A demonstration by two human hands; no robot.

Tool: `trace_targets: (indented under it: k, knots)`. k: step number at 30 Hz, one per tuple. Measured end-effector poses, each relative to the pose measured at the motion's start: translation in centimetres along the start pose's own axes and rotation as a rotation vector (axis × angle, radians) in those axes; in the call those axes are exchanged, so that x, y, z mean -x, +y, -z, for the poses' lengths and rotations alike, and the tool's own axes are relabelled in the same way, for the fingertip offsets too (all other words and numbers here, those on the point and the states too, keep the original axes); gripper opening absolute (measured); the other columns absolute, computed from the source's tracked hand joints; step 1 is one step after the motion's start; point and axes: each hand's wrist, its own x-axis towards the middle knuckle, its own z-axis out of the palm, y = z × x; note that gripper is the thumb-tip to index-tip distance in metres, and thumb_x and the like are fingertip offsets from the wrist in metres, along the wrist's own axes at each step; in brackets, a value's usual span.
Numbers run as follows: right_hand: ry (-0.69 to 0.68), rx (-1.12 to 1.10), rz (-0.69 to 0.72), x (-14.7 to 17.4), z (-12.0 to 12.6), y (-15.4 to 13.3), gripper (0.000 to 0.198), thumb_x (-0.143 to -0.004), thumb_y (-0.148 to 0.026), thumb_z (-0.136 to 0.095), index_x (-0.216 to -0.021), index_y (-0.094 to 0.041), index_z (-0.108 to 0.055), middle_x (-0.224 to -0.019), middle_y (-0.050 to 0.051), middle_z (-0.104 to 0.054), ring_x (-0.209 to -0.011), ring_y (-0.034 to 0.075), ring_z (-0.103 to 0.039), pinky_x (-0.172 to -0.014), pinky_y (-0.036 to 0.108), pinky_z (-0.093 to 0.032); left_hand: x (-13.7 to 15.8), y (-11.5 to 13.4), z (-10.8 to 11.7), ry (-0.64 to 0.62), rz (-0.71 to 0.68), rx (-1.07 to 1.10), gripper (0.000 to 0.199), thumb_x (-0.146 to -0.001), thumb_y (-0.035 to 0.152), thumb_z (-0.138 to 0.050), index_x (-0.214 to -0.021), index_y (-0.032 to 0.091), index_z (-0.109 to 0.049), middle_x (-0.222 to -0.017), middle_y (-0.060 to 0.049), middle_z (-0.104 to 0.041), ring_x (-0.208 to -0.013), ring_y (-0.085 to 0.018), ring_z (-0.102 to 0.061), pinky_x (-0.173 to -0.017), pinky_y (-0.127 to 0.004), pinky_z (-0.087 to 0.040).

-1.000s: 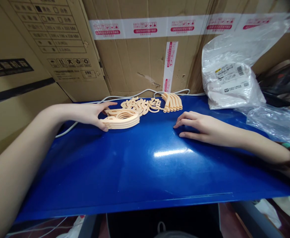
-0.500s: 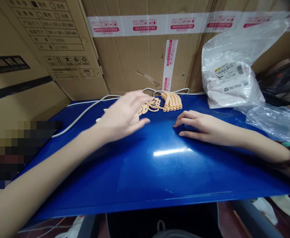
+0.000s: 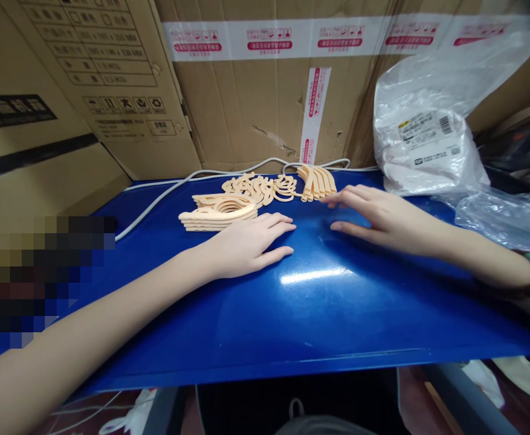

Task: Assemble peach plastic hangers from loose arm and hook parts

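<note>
My left hand (image 3: 249,244) rests low over the blue tabletop with its fingers stretched out and holds nothing. Just beyond its wrist and knuckles lies a stack of flat, pale orange curved pieces (image 3: 214,216), partly covered by the hand. My right hand (image 3: 371,216) is open too, thumb apart from the fingers. Its fingertips are at the near right end of a row of curved pale orange bars (image 3: 319,181); whether they touch cannot be made out. A loose heap of pale orange hook- and ring-shaped pieces (image 3: 258,188) lies between the stack and the row.
Cardboard boxes (image 3: 246,109) stand along the back and left of the blue table (image 3: 246,332). A white cable (image 3: 156,208) runs behind the pieces. A white plastic bag with a label (image 3: 428,157) and clear plastic wrap (image 3: 509,220) lie at the right.
My left hand has come down and toward me from over the pieces, uncovering the stack and the heap. My right hand has shifted slightly forward to the row of bars.
</note>
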Motion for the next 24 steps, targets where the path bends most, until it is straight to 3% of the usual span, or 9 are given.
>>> trace_targets:
  k: [7,14,16,20,24]
  knots:
    - [0.097,0.245,-0.049,-4.1,0.9,1.3,0.062,-0.096,-0.058,-0.033,-0.142,-0.018,-0.043,-0.12,0.017,-0.059,-0.113,0.035,-0.055,-0.096,0.051,-0.04,0.0,0.0,-0.2,0.016,-0.007,0.006,0.048,-0.101,0.044,-0.037,-0.137,0.015,-0.048,-0.144,-0.011,-0.049,-0.128,-0.023,-0.049,-0.108,-0.037,-0.039]
    - [0.018,0.379,-0.024,-9.3,-2.4,2.9,0.062,-0.1,-0.048,-0.026,-0.144,-0.007,-0.04,-0.132,0.022,-0.055,-0.117,0.036,-0.054,-0.092,0.048,-0.04,0.1,0.0,-0.4,0.022,-0.007,-0.004,0.048,-0.101,0.044,-0.036,-0.137,0.015,-0.048,-0.144,-0.011,-0.049,-0.127,-0.024,-0.05,-0.108,-0.039,-0.039]
    - [0.003,0.385,-0.008,-10.3,-3.4,3.1,0.058,-0.1,-0.043,-0.026,-0.141,-0.005,-0.044,-0.134,0.022,-0.054,-0.119,0.036,-0.053,-0.092,0.047,-0.04,0.1,0.0,-0.4,0.019,-0.009,-0.001,0.048,-0.101,0.044,-0.036,-0.137,0.014,-0.048,-0.144,-0.011,-0.049,-0.127,-0.024,-0.05,-0.108,-0.039,-0.039]
    - [-0.015,0.424,0.001,-11.1,-4.2,3.0,0.053,-0.101,-0.037,-0.024,-0.121,-0.007,-0.063,-0.116,0.019,-0.064,-0.108,0.033,-0.057,-0.089,0.045,-0.04,0.1,0.0,-0.4,0.02,-0.006,0.004,0.049,-0.101,0.044,-0.036,-0.137,0.014,-0.048,-0.144,-0.011,-0.049,-0.127,-0.024,-0.05,-0.109,-0.038,-0.039]
    - [0.011,0.427,0.033,-11.0,-3.8,2.3,0.05,-0.1,-0.035,-0.025,-0.115,-0.01,-0.066,-0.107,0.018,-0.065,-0.103,0.032,-0.056,-0.088,0.044,-0.037,0.1,-0.1,-0.4,0.015,-0.004,0.0,0.049,-0.101,0.044,-0.035,-0.138,0.014,-0.047,-0.144,-0.011,-0.048,-0.127,-0.024,-0.05,-0.109,-0.038,-0.038]
